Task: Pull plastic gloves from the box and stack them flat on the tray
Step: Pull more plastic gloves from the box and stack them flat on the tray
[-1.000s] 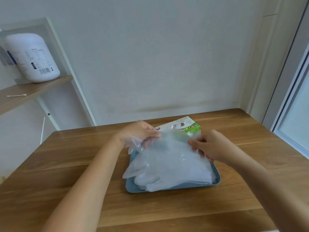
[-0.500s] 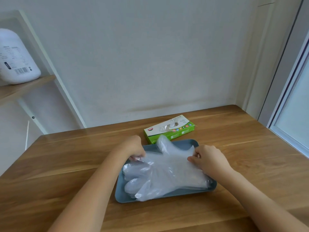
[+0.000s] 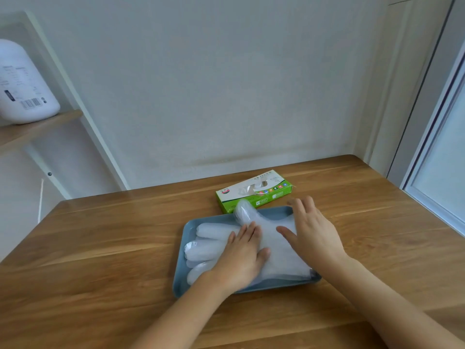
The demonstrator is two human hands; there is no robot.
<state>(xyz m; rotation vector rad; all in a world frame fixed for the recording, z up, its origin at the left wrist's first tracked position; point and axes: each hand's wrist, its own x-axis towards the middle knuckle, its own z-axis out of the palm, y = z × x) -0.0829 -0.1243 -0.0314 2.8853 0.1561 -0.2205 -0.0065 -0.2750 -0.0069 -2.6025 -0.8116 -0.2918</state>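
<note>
My left hand [image 3: 241, 258] lies palm down on the middle of the plastic gloves [image 3: 211, 233], fingers [image 3: 247, 231] straight and close together, gripping nothing. My right hand [image 3: 312, 238] is just beside it over the cuff end, fingers [image 3: 302, 205] straight and spread. They are blurred at the tips, so I cannot tell whether they press the plastic or hover just above it.

Half a second ago both hands pinched the top glove by its edges. Now I have let go and turned both palms down, so the glove is delivered and I judge I am smoothing it flat.

The gloves are stacked in the blue tray [image 3: 181, 280], finger ends toward my left. The top glove's thumb [image 3: 243, 210] pokes up over the far rim and is not flat yet, so it likely needs a press before the next pull.

Just beyond the tray sits the green and white glove box [image 3: 254, 191] on the wooden desk [image 3: 100, 248], its slot facing up. Further off to my left, a white jug [image 3: 22, 84] stands on a wooden shelf [image 3: 37, 127].
</note>
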